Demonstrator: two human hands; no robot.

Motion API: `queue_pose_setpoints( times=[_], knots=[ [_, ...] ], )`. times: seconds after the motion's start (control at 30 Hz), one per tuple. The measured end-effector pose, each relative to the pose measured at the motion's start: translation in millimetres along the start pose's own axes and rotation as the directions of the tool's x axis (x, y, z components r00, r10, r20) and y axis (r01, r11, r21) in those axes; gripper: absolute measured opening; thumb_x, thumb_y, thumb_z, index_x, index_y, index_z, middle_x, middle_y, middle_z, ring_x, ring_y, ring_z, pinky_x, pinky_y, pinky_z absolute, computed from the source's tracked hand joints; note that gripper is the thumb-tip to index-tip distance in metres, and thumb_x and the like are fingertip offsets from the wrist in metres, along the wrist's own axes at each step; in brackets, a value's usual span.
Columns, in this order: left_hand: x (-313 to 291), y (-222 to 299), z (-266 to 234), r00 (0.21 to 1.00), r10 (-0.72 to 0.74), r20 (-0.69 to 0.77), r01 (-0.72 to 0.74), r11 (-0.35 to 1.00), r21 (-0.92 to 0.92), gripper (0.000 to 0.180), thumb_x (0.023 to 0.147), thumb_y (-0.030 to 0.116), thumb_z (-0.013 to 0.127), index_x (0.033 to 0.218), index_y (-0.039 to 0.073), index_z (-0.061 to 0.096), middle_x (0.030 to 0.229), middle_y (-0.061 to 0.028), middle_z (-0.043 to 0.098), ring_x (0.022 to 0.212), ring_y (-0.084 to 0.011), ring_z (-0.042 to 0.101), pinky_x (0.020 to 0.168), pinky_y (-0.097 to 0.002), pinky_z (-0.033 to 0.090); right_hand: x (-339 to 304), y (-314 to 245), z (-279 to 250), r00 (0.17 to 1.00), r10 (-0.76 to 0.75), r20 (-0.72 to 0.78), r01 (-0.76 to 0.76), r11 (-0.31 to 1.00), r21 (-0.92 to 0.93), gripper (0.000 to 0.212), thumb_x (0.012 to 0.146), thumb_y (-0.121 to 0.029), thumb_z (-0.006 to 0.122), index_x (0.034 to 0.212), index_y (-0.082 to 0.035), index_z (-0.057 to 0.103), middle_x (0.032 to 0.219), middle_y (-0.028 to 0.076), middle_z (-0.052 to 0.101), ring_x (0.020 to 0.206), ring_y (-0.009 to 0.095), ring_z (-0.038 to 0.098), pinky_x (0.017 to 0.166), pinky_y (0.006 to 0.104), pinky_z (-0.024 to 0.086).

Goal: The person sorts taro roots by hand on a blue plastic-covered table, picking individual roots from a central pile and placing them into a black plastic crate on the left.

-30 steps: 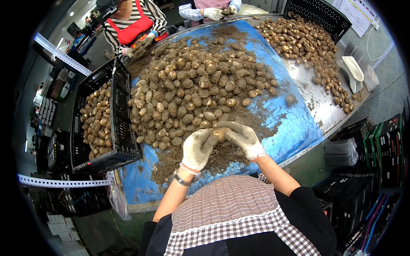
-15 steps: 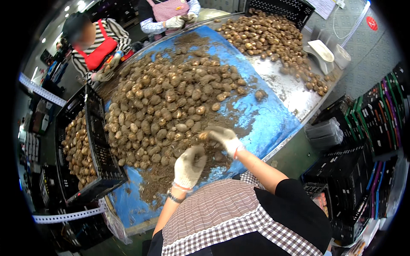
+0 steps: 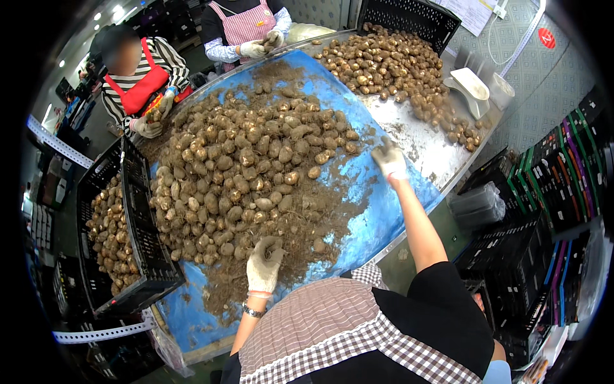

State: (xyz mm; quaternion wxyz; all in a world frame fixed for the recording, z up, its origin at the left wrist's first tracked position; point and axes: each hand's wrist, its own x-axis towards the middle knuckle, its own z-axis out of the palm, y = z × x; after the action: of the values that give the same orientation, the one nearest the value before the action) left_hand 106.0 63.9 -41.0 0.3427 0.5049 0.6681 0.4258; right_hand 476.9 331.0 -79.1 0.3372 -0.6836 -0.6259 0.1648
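Observation:
A large heap of brown, root-haired taro corms (image 3: 243, 153) with loose soil covers much of the blue sheet (image 3: 377, 227) on the table. My left hand (image 3: 263, 265), in a soiled white glove, is over the soil at the heap's near edge. Its fingers curl inward; whatever they may hold is hidden. My right arm stretches forward to the right, with my gloved right hand (image 3: 390, 161) low over the sheet's right part. Its fingertips are dark with soil, and I cannot make out whether a corm is between them. A single corm (image 3: 318, 245) lies right of my left hand.
A black crate (image 3: 137, 217) of corms stands at the left. Paler corms (image 3: 384, 61) spread over the metal tabletop (image 3: 409, 131) at the back right, near a white scoop (image 3: 470, 86). Two people work across the table. Stacked black crates (image 3: 511, 269) stand to my right.
My right hand has left the near edge of the heap, where it held a corm beside my left hand, and reached forward and right. My left hand stays low and curled.

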Motion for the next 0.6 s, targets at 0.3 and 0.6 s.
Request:
queue_pose_setpoints(
  times=[0.3,0.6],
  knots=[
    [-1,3,-12,1.0,-0.022,0.013,0.021,0.998,0.058,0.023,0.085,0.016,0.07,0.105,0.006,0.072,0.103,-0.0138,0.072,0.092,-0.0258,0.071,0.081,-0.0335,0.054,30,44,47,0.98,-0.185,0.073,0.197,0.868,-0.456,0.024,0.085,-0.014,0.053,0.099,-0.014,0.071,0.092,0.017,0.068,0.086,0.038,0.066,0.073,0.0477,0.054],
    [13,19,4,0.99,-0.102,0.102,0.084,0.983,0.163,0.05,0.091,0.035,0.064,0.133,0.009,0.057,0.107,-0.0162,0.071,0.087,-0.0286,0.071,0.077,-0.0381,0.057,40,108,66,0.787,0.046,0.615,-0.588,0.359,0.725,0.033,0.099,-0.025,0.057,0.121,-0.002,0.065,0.092,0.008,0.07,0.083,0.022,0.067,0.079,0.0376,0.057]
  ],
)
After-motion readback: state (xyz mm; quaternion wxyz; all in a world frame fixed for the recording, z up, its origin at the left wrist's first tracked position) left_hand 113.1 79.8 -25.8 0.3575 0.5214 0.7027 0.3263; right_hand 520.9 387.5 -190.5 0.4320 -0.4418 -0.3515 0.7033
